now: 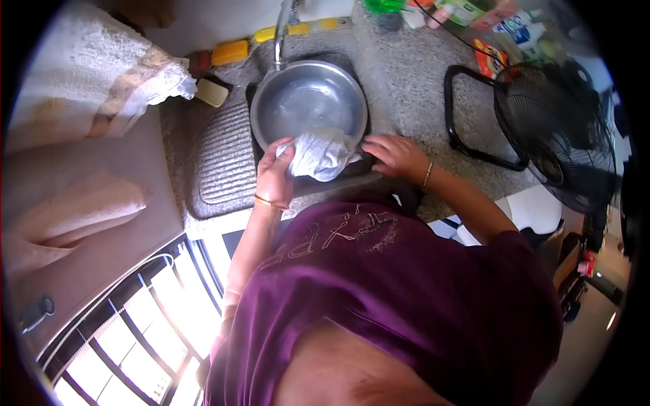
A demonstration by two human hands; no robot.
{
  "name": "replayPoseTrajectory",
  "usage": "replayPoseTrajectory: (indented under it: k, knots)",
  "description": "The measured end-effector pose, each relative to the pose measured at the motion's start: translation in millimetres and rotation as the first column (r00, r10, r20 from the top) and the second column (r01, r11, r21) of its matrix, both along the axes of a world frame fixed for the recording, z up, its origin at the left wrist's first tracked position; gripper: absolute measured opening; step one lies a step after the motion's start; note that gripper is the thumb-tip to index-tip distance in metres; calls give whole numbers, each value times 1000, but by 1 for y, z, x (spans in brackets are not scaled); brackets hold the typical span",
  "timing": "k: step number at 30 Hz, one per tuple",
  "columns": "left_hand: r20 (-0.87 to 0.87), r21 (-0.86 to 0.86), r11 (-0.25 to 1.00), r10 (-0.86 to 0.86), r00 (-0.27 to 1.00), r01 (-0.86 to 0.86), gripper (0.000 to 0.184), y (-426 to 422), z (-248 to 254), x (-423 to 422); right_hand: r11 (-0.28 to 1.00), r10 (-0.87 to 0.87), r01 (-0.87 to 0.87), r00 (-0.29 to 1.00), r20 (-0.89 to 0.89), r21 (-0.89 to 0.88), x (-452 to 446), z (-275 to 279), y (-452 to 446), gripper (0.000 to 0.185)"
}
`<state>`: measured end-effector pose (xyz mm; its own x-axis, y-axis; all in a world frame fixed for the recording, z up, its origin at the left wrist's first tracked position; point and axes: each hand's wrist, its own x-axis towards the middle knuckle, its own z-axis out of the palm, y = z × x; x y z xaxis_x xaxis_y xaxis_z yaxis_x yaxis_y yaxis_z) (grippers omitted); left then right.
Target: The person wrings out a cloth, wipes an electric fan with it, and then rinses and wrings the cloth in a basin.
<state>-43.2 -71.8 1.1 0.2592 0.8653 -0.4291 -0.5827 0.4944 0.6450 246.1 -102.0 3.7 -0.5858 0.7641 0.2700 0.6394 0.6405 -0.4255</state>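
Observation:
A round metal basin (267, 111) sits in the sink beneath the tap, its inside shiny. Over its near rim hangs a crumpled pale cloth (321, 154). My left hand (275, 181) grips the cloth's left end, thumb on top. To the right of the cloth, my right hand (399, 158) lies by the basin's near right rim, its fingers stretched out toward the cloth. Those fingertips are close to the rim; whether they touch it I cannot tell.
The tap (279, 40) rises behind the basin. Left is a ribbed drainboard (227, 159) with a soap bar (211, 93) beyond it. A black fan (558, 135) stands on the right counter, near bottles and packets (521, 34). A towel (95, 74) hangs at left.

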Motion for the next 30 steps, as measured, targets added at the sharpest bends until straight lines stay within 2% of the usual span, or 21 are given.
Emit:
replayPoseTrajectory:
  k: [2,3,6,7,8,10,12,13,14,15,16,18,19,20,21,22,23,24,26,28,30]
  knots:
    - [128,67,995,-87,988,79,27,-3,8,2,964,163,-56,897,411,-260,16,-10,-15,30]
    - [193,82,991,-120,974,105,28,-2,11,3,994,45,-3,918,394,-107,12,-8,-19,24]
    - [342,183,970,-214,915,159,33,1,15,10,999,6,3,964,267,-33,14,-9,-18,22]
    - [383,218,958,-262,886,189,34,3,18,14,994,-37,14,977,210,109,12,-11,-17,23]
    - [418,251,943,-307,855,216,35,5,22,17,994,-55,32,974,219,106,13,-10,-19,23]
    - [445,293,923,-362,819,249,37,6,37,28,969,-85,170,910,405,-180,8,1,-16,25]
    - [520,428,865,-472,712,261,37,10,46,38,976,-142,184,940,309,-111,24,-17,-12,26]
    - [529,439,866,-464,710,239,37,12,50,42,808,-201,179,979,24,-562,34,-10,-6,26]
    - [568,444,871,-456,685,211,36,12,55,46,482,-361,-5,910,-204,-876,37,-7,-3,26]
    - [614,426,883,-443,653,198,36,12,57,48,400,-683,-208,582,-441,-893,2,-7,-14,22]
    - [659,410,893,-429,618,183,36,11,59,50,866,-143,-78,908,-394,-494,39,-72,-6,34]
    - [674,340,928,-353,649,152,35,3,68,53,934,-209,249,962,174,-257,20,-42,-3,32]
    - [689,261,957,-279,669,130,35,-4,72,55,963,-248,250,968,38,-96,20,-32,-7,24]
    - [681,265,958,-265,683,108,35,-10,73,57,970,-223,225,974,26,-93,19,-22,-5,24]
    - [680,244,966,-232,695,84,34,-15,75,60,917,-344,235,876,-339,-323,15,-11,-2,23]
    - [678,224,973,-199,707,60,34,-21,78,63,833,-492,139,627,-603,-535,14,-6,-1,22]
    - [630,266,964,-194,752,25,33,-28,81,65,635,-703,-216,236,-670,-742,21,-16,0,35]
    - [615,268,963,-183,767,15,33,-34,84,67,633,-699,-240,234,-676,-736,20,-8,-4,35]
    - [343,488,872,-167,925,-23,33,-48,87,75,525,-553,-679,185,-812,-513,18,37,-20,42]
    - [144,570,820,-171,975,60,31,-66,92,85,551,-499,-679,198,-844,-485,11,73,-35,48]
    - [244,591,806,-193,950,12,36,-80,94,96,746,-351,-309,570,-743,-589,11,96,-39,49]
